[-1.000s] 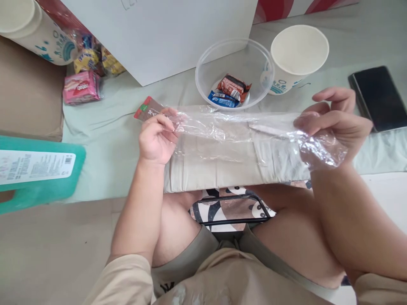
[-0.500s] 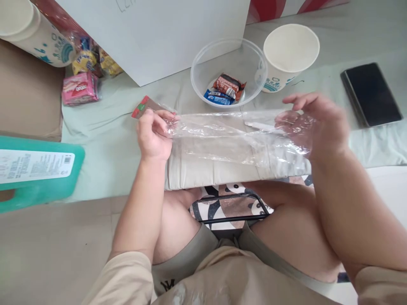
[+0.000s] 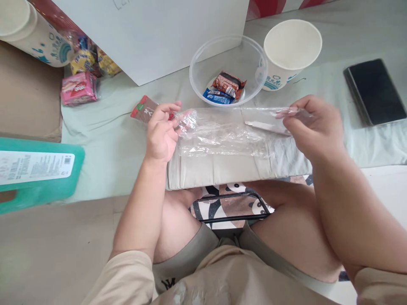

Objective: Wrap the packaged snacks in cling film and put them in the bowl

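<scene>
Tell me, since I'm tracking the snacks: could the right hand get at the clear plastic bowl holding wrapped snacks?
Probably yes, once free: the right hand pinches the clear plastic bag, and the clear plastic bowl lies just beyond with nothing between them.

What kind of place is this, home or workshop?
Probably a home setup: the person sits at a low cloth-covered surface, with wrapped snacks in a clear plastic bowl, a paper cup and a phone lying on it.

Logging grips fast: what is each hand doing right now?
Left hand: closed, pinching one end of the clear plastic bag.
Right hand: closed, pinching the bag's other end.
</scene>
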Tool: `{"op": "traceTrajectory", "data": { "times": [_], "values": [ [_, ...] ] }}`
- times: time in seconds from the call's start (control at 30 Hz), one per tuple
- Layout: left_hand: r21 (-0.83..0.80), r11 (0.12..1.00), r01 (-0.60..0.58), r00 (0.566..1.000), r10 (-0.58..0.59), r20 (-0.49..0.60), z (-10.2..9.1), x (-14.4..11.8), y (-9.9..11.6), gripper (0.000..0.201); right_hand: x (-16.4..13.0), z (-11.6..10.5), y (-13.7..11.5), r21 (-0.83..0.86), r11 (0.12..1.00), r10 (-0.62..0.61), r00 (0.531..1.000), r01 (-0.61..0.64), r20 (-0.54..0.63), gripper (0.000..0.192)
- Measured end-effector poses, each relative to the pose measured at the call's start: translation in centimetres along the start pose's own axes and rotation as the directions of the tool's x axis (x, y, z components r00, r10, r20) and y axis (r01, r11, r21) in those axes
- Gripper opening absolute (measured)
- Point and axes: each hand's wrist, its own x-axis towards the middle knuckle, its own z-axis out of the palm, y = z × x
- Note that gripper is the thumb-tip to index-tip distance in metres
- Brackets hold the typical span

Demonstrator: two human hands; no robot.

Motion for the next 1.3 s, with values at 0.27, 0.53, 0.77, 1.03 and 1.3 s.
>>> {"op": "traceTrajectory", "data": {
  "times": [0.27,0.53,0.77,1.03,1.3],
  "values": [
    [0.119,0.993,0.013,0.997,-0.004,-0.081,0.3,0.2,-0.9,0.042,0.3,1.6,0.5,0.444,0.895,0.048,0.999,-0.038,-0.011,0.026],
    [-0.03,0.981,0.192,0.974,-0.187,0.125,-1.4,-0.3,0.4,0.071,0.6,1.7,0.3,0.6,0.775,0.177,0.979,-0.199,0.097,0.043],
    [0.088,0.927,0.365,0.896,-0.376,0.237,-2.3,-0.6,1.1,0.087,1.2,0.5,1.1,0.363,0.931,0.005,0.993,0.037,-0.115,0.023],
    [0.108,0.959,0.263,0.817,-0.281,0.504,-2.5,-3.5,2.7,0.085,-1.1,0.8,-2.8,0.556,0.83,-0.226,0.931,0.03,0.288,0.033],
    [-0.18,0.917,0.356,0.678,-0.121,0.725,-1.1,-2.9,3.0,0.074,-2.2,3.5,-5.8,0.311,0.95,-0.257,0.551,-0.004,0.794,0.015]
  ]
}}
